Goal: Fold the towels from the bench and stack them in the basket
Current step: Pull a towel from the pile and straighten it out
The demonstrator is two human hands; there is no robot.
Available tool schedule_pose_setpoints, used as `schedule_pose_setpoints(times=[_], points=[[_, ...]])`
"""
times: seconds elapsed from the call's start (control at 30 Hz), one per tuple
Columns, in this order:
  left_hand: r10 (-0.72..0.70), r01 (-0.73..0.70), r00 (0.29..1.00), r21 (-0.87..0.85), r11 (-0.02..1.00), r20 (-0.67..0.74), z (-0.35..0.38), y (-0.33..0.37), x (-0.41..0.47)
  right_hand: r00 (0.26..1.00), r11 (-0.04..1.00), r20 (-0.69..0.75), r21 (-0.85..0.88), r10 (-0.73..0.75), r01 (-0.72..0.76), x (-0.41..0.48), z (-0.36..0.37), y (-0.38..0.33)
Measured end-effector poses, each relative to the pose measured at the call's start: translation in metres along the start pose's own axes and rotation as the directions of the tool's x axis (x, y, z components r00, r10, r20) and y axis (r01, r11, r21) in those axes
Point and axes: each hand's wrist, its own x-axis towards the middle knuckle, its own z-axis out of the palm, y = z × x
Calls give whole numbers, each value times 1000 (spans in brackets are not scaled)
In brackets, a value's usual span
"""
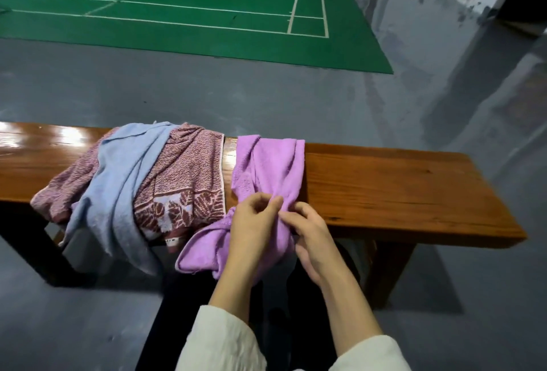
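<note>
A purple towel (268,168) lies bunched across the wooden bench (393,190), with its near end hanging over the front edge. My left hand (254,228) and my right hand (307,237) both pinch the towel at the bench's front edge, fingertips close together. To the left, a light blue towel (118,181) is draped over a reddish patterned towel (183,175), and both hang over the front edge. No basket is in view.
The bench's right half (414,193) is bare wood, as is its far left end (26,151). Grey floor (266,92) lies beyond the bench, then a green court mat (189,12) with white lines. A wall (444,9) stands at the right.
</note>
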Motion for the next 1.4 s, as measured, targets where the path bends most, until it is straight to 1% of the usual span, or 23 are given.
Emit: schedule_pose_setpoints(times=[0.03,0.07,0.13,0.2,0.3,0.4,0.47,0.53,0.57,0.63,0.67,0.73,0.83,0.9,0.93,1.0,1.03,1.07,1.13,1.2,1.23,1.33,1.4], points=[[5,-5,1000,-41,999,-6,-1,-3,-3,997,990,-38,125,72,-66,-2,-1,3],[6,-6,1000,-68,998,-1,-2,-7,-5,989,977,-58,174,133,-121,-4,-1,4],[5,-3,1000,-61,998,26,-7,-15,-8,981,976,5,105,193,-192,-9,-4,2],[-9,10,1000,-58,998,25,-14,-21,-11,979,982,78,-24,190,-189,-17,-3,-3],[-1,-2,998,-50,999,-68,-33,-25,-9,993,993,11,-26,113,-113,-21,-10,-9],[54,-41,987,91,995,-149,-47,-21,-7,993,998,-103,27,66,-63,-25,-17,-16],[150,-80,968,319,944,-202,-48,-17,-10,989,998,-141,30,54,-50,-27,-17,-16],[267,-186,952,410,893,-149,-41,-5,-16,991,993,-122,115,51,-37,-30,-12,-18],[262,-221,962,353,909,-75,-35,2,-19,995,986,-85,161,53,-39,-32,-9,-20],[149,-170,983,217,961,110,-20,16,-26,999,983,5,179,38,-38,-36,-2,-24],[115,-150,980,223,963,163,-15,18,-28,999,986,37,160,28,-34,-37,-1,-25],[122,-162,976,230,960,179,-11,16,-28,998,995,64,99,8,-14,-39,-1,-28],[145,-172,965,107,979,220,-16,9,-27,995,998,96,-47,-25,30,-43,-2,-31],[152,-166,959,38,985,239,-19,7,-25,991,982,80,-152,-104,115,-45,4,-34],[160,-167,961,12,986,227,-20,6,-23,976,941,49,-257,-214,219,-43,6,-34],[179,-184,964,8,983,195,-23,6,-19,875,722,89,-529,-476,446,-37,9,-38],[185,-191,962,12,981,200,-26,8,-17,826,606,175,-601,-536,521,-33,10,-41],[190,-198,957,15,980,219,-29,11,-16,814,557,260,-620,-519,553,-29,12,-44],[201,-225,946,67,972,254,-37,14,-14,874,602,337,-635,-350,485,-20,15,-48],[213,-261,943,173,950,254,-47,13,-11,915,640,320,-656,-244,400,-15,15,-50],[217,-274,943,216,937,253,-51,13,-10,920,655,302,-647,-249,390,-15,13,-51],[221,-307,929,284,908,297,-58,8,-9,894,607,191,-675,-406,420,-14,5,-49],[201,-288,930,269,919,309,-58,3,-11,870,641,119,-630,-478,438,-13,0,-47]])
